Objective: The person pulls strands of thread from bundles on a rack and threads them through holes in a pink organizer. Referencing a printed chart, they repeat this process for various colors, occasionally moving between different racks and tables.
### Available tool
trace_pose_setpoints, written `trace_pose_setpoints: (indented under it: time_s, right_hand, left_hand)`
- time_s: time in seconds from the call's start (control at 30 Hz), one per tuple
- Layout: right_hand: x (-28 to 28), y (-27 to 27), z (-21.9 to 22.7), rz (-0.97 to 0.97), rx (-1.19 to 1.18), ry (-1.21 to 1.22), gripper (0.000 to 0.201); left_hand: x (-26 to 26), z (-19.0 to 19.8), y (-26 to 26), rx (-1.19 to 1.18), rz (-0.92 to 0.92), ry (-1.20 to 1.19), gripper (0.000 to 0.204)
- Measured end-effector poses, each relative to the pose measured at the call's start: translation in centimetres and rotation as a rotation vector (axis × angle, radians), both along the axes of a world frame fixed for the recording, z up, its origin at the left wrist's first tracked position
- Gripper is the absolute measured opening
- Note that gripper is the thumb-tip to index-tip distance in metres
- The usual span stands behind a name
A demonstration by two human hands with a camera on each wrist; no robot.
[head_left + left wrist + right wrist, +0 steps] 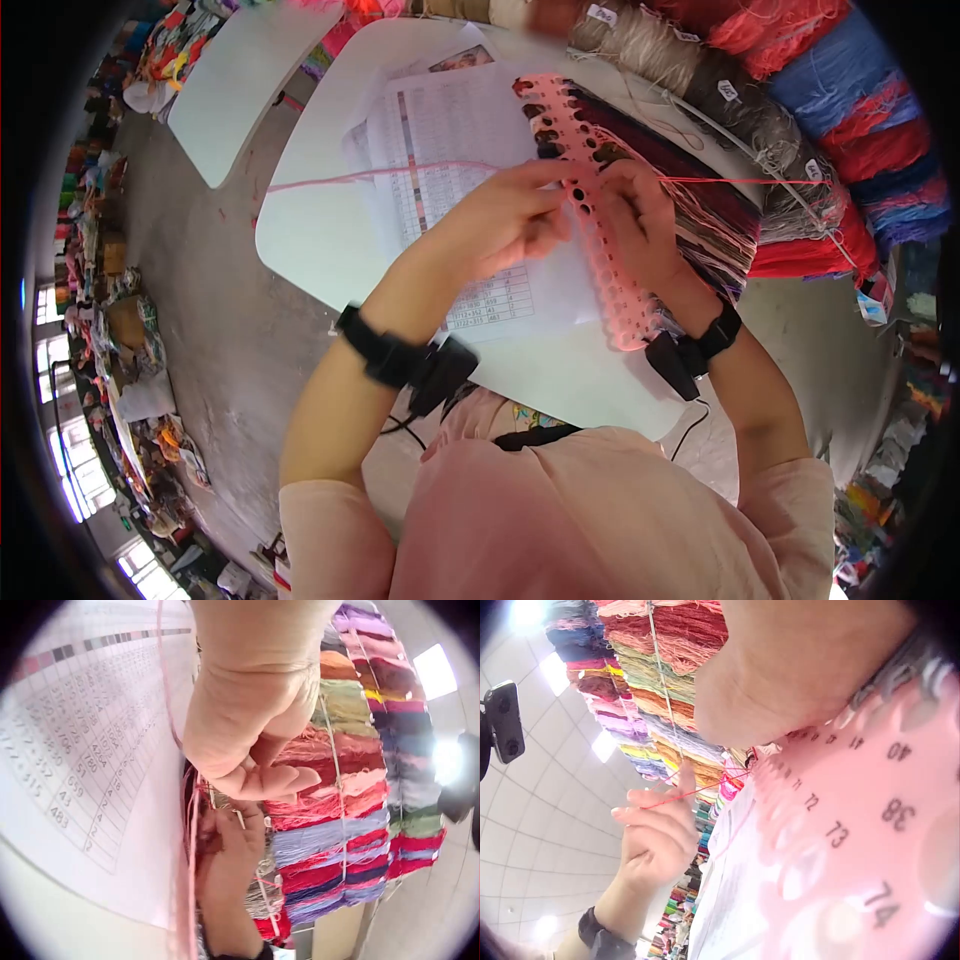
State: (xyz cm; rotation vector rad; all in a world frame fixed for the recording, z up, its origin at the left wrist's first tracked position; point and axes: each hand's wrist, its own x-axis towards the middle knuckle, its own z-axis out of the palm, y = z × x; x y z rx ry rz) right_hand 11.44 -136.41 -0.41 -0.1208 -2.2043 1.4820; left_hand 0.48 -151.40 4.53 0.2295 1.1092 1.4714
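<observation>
A long pink card (626,312) with numbered holes lies slanting on the white table, dark and brown threads hanging from its upper right side. The left hand (500,222) is at the card's left edge, its fingers bent; in the right wrist view a red thread (697,793) crosses the fingers of this hand (660,840), which holds it. The right hand (648,235) rests on the card's right side with curled fingers, gripping its edge. A pink strand (370,174) runs leftward from the hands, and a red one (740,181) rightward. The fingertips' exact contact is partly hidden.
Printed sheets (480,110) with tables lie under the card and the left hand. Thick bundles of coloured yarn (850,80) line the back and right. Another white table (240,80) stands at the upper left, with grey floor between the tables.
</observation>
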Motion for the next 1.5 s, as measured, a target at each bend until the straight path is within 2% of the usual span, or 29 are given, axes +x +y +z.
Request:
trace_pose_setpoints:
  time_s: [0.07,0.17,0.2,0.23,0.3,0.33,0.37,0.43,0.47,0.57,0.67,0.7,0.73,0.77,0.83,0.93,1.03,1.23,1.5]
  right_hand:
    - [0.1,0.1,-0.2,-0.013,-0.028,0.017,0.019]
    - [-0.4,-0.8,0.5,0.002,-0.023,-0.023,0.022]
    - [-0.4,-1.0,0.6,0.006,-0.012,-0.049,0.023]
    - [-0.7,-0.3,0.0,-0.013,0.338,-0.098,0.032]
    - [-1.0,-0.7,-0.1,-0.031,0.430,-0.116,0.037]
    - [-1.1,-0.9,-0.1,-0.040,0.479,-0.124,0.040]
    - [-1.2,-0.8,-0.3,-0.049,0.511,-0.134,0.040]
    - [-1.2,-0.7,-0.6,-0.054,0.582,-0.155,0.040]
    - [-1.1,-0.9,-0.5,-0.054,0.581,-0.173,0.040]
    - [-1.4,-1.1,-0.1,-0.064,0.568,-0.187,0.038]
    - [-1.4,-1.3,-0.4,-0.076,0.550,-0.178,0.036]
    - [-1.4,-1.3,-0.4,-0.078,0.556,-0.190,0.035]
    - [-1.4,-1.5,-0.2,-0.082,0.563,-0.202,0.034]
    - [-1.5,-1.6,-0.2,-0.068,0.578,-0.175,0.033]
    - [-1.5,-1.6,0.0,-0.046,0.609,-0.128,0.032]
    - [-1.4,-1.8,-0.3,-0.079,0.529,-0.143,0.030]
    - [-1.5,-1.6,-0.5,-0.075,0.583,-0.119,0.028]
    - [-1.5,-1.7,-0.5,-0.079,0.619,-0.084,0.028]
    - [-1.2,-2.0,-0.5,-0.143,0.702,-0.177,0.031]
  left_hand:
    - [-0.6,-0.4,1.3,-0.072,-0.163,0.206,0.024]
    - [-1.9,0.8,0.6,-0.225,-0.429,0.729,0.026]
    - [-2.4,1.8,-0.9,-0.304,-0.234,0.651,0.026]
    - [-3.6,3.2,-3.3,-0.380,-0.043,0.571,0.025]
    - [-8.5,5.3,-9.7,-0.338,0.070,0.500,0.022]
    - [-11.5,5.4,-14.4,-0.175,0.163,0.308,0.016]
    - [-12.7,6.1,-18.1,-0.223,0.429,0.275,0.014]
    - [-18.3,4.2,-28.9,-0.190,0.773,0.137,0.014]
    - [-19.5,3.3,-32.9,-0.183,0.933,0.089,0.015]
    - [-12.7,2.9,-31.0,-0.804,1.055,0.828,0.019]
    - [-5.0,0.1,-26.8,-0.740,0.570,1.194,0.023]
    - [-1.7,-0.6,-24.7,-0.612,0.488,1.275,0.021]
    - [1.1,-0.6,-22.7,-0.566,0.316,1.525,0.018]
    - [2.9,-2.0,-21.8,-0.307,0.224,1.757,0.021]
    - [5.7,-1.4,-18.9,-0.173,0.100,1.626,0.028]
    - [7.4,-3.0,-16.8,-0.166,0.157,1.585,0.033]
    - [7.4,-3.8,-15.5,-0.209,0.148,1.675,0.034]
    - [7.6,-4.5,-15.1,-0.259,0.116,1.774,0.034]
    - [7.4,-4.5,-15.3,-0.231,0.107,1.798,0.034]
